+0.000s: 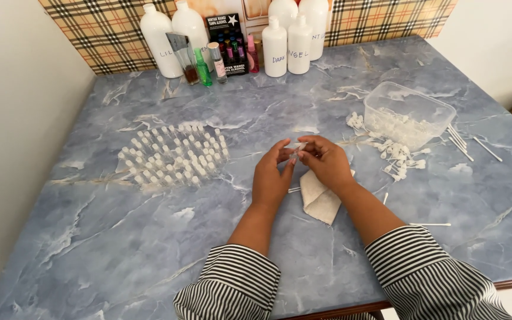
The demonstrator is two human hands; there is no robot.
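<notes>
**Both hands pinched on one small clear vial, mid-table**

Our blue marbled table (120, 255) fills the view, with a plaid panel (99, 32) behind its far edge. Along that far edge: a row of white plastic bottles (282, 38), a dark display card of small coloured vials (227, 44), and a few loose glass bottles (200, 62) just left of it.

Far right: a clear plastic tub (409, 112) with small white parts inside; more white caps (399, 157) are scattered near its near-left corner, thin white sticks (463, 142) to its right.

Left of centre: a block of small clear vials (173, 154) standing upright, packed close.

Centre: a folded beige cloth (318, 201) lies flat, partly under our right wrist.

Our left hand (271, 178) and right hand (327, 163) meet above the cloth's far edge. Fingertips of both are closed in a pinch on one small clear vial (296, 147), held off the table between them. Other fingers loosely curled. Vial detail too small to tell.
</notes>
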